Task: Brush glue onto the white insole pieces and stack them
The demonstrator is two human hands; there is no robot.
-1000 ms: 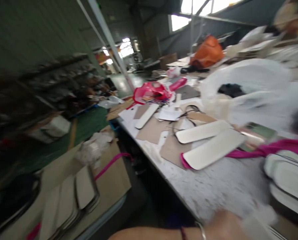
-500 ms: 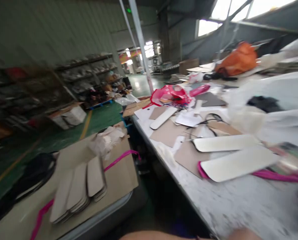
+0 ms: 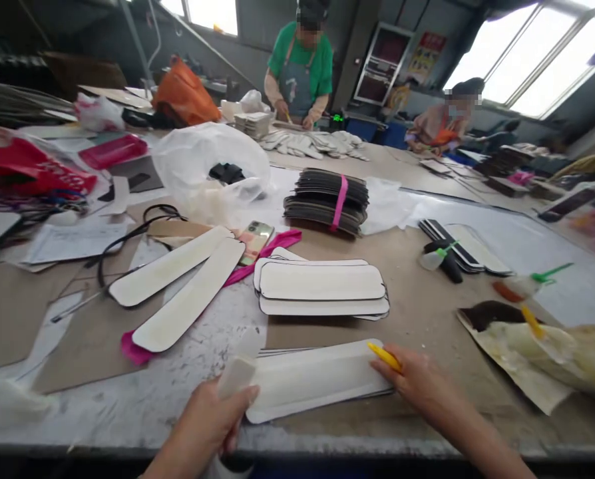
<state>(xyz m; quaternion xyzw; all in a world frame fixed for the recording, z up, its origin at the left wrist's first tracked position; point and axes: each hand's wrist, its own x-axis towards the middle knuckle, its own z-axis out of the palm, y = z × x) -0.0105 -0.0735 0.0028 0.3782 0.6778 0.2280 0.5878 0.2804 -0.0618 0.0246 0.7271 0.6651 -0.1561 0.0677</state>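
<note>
A long white insole-shaped piece [image 3: 317, 378] lies flat at the table's near edge. My left hand [image 3: 208, 426] is closed round a small white block [image 3: 235, 376] at that piece's left end. My right hand [image 3: 417, 384] rests on its right end, fingers closed on a yellow pen-like tool [image 3: 383, 356]. Just beyond lies a short stack of the same white pieces [image 3: 322, 291]. Two more white pieces [image 3: 178, 283] lie angled to the left over a pink strap [image 3: 267, 251].
A banded bundle of dark pieces [image 3: 326, 199], a phone [image 3: 255, 236], a clear plastic bag [image 3: 210, 169], small squeeze bottles [image 3: 434, 256] and a smeared paper sheet [image 3: 542, 346] lie on the table [image 3: 427, 313]. Two people [image 3: 300, 66] work at the far side.
The view has swung from the aisle and low side table on the left back onto the worktable. Both my hands now show on the white piece at the near edge.
</note>
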